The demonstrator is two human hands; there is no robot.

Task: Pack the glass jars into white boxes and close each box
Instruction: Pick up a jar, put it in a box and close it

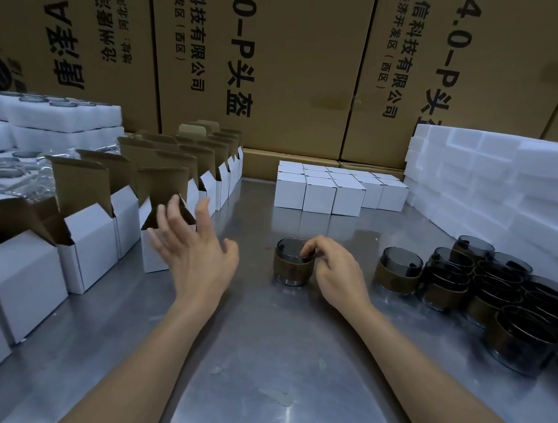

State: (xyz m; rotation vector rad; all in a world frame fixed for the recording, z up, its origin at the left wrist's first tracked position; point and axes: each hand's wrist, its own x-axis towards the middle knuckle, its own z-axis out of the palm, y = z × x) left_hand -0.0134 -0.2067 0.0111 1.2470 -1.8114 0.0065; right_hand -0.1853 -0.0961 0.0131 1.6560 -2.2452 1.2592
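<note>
A dark glass jar (292,268) with a brown band stands upright on the steel table (254,364), near the middle. My right hand (336,272) pinches its rim from the right, fingertips dipping inside. My left hand (197,251) hovers with fingers spread in front of an open white box (156,253), touching nothing I can see. More open white boxes (91,246) with raised brown flaps run in rows along the left. Several more banded jars (489,295) cluster at the right.
Closed white boxes (335,189) are stacked at the back centre. White foam blocks (500,186) pile up at the back right. Foam trays with glassware (38,131) sit at the far left. Tall brown cartons (287,57) wall off the rear.
</note>
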